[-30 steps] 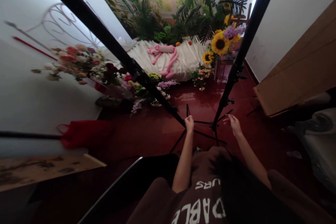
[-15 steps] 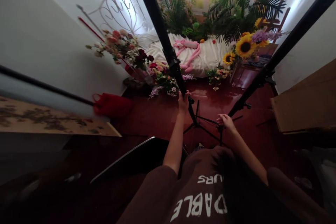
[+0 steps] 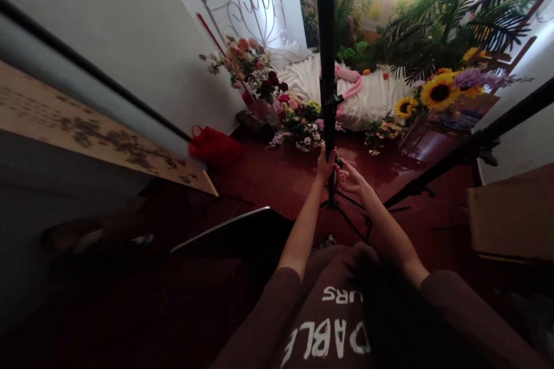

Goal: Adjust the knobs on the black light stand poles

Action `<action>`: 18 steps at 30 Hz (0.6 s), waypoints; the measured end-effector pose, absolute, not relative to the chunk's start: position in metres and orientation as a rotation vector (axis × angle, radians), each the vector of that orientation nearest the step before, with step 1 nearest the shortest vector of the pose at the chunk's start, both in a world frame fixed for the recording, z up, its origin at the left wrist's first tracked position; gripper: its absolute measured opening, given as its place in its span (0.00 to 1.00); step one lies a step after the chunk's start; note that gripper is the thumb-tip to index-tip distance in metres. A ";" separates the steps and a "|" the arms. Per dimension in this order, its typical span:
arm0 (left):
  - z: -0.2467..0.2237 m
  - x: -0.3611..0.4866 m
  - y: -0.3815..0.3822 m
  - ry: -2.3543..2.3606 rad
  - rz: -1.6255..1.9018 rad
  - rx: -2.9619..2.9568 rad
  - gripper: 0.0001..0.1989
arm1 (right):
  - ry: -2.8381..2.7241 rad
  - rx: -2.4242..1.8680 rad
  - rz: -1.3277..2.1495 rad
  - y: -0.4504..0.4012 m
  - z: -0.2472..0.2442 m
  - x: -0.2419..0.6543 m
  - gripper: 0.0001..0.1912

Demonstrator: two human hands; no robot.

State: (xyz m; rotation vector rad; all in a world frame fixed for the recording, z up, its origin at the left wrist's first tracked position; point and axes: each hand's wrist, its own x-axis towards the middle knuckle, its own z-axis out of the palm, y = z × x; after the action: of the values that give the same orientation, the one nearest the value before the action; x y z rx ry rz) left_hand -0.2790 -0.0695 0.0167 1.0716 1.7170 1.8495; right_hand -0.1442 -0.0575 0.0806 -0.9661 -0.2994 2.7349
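Note:
A black light stand (image 3: 328, 29) rises upright in front of me, its legs spread on the floor. My left hand (image 3: 325, 166) is wrapped round its lower pole from the left. On the right side of the pole, my right hand (image 3: 350, 177) has its fingertips closed at a small black knob (image 3: 338, 160), which they partly cover. Higher on the same pole sits a black clamp collar (image 3: 331, 98), with no hand on it. A second black stand (image 3: 450, 155) slants away to the right, apart from both hands.
Flowers (image 3: 303, 121) and a white-draped bed (image 3: 376, 95) lie beyond the pole. Sunflowers (image 3: 439, 92) and a cardboard box (image 3: 513, 213) are at right. At left are a red bag (image 3: 214, 147), a painted scroll (image 3: 108, 132) and a dark panel (image 3: 234, 236).
My right hand has moved left from beside the second stand to the knob on the near pole. My left hand still grips that pole. The view has turned left.

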 end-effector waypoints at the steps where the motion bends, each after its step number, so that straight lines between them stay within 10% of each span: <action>1: 0.015 -0.280 -0.069 1.713 1.849 1.077 0.23 | -0.304 -0.978 2.741 -0.055 0.081 -0.145 0.22; 6: 0.007 -0.284 -0.065 1.752 1.891 1.096 0.22 | -0.765 -1.069 2.463 -0.053 0.077 -0.149 0.10; 15: 0.014 -0.283 -0.072 1.738 1.838 1.150 0.20 | -2.250 -0.992 0.837 -0.060 0.094 -0.130 0.05; 18: 0.012 -0.282 -0.070 1.717 1.858 1.143 0.21 | -2.241 -0.782 0.750 -0.057 0.118 -0.134 0.15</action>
State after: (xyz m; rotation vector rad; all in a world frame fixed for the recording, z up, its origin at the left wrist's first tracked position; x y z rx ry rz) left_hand -0.2818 -0.0704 0.0121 1.1431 1.7166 1.8583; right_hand -0.1343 -0.0571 0.1175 -0.7823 -2.2405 0.7503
